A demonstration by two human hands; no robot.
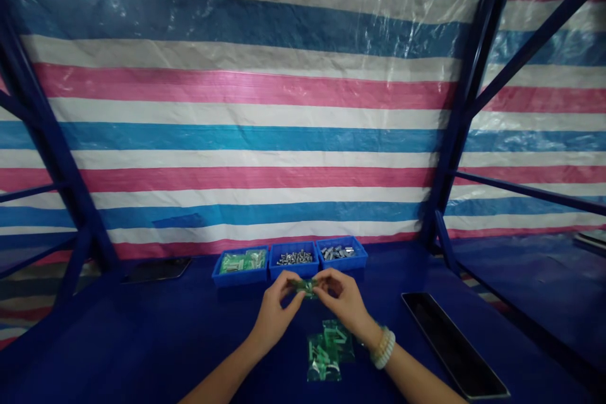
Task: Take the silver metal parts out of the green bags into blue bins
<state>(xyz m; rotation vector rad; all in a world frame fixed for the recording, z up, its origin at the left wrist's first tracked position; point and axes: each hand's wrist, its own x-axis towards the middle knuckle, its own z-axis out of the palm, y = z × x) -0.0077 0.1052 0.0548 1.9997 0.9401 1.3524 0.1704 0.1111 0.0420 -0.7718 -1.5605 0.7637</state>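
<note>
Packet (309, 288), one, between two hands (273, 308); three blue trays (242, 276) beyond

Head camera looks forward and down

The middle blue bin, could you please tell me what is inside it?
The middle blue bin holds a loose heap of small silvery metal parts. The top ones hide whatever lies beneath them, including that floor area.
</note>
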